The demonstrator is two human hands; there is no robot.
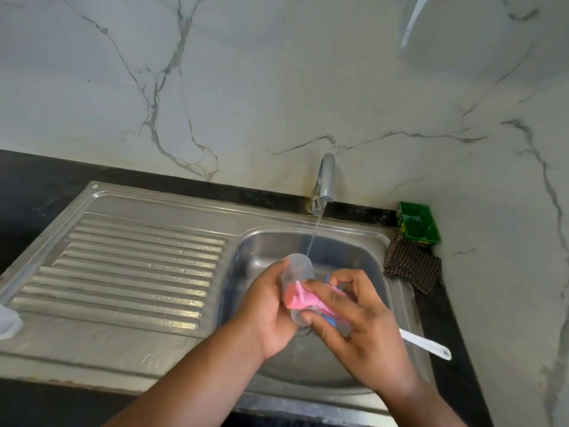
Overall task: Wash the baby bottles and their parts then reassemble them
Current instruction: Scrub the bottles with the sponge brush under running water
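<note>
Baby bottle (298, 268) up over the sink (363, 251), under thin water (314, 234) from the tap (325, 180). Gripped round its side by the left hand (271, 306). Pink sponge (303, 298) pinched in the right hand (363, 318), fingers curled, pushed against the bottle. White handle (426, 345) lying at the sink's right edge.

I see drainboard (138, 272) left, basin (277, 241) right of it, both set in counter (30, 180). Tap (324, 180) behind basin, against wall (277, 87). Over basin: bottle (297, 269) between hands, left hand (268, 306) on its left, right hand (357, 318) on its right, holding sponge (303, 298) against it. Box (418, 223) in right rear corner, cloth (412, 266) just before it. Handle (428, 345) on rim right of basin. Cap (9, 322) at drainboard's far left.
</note>
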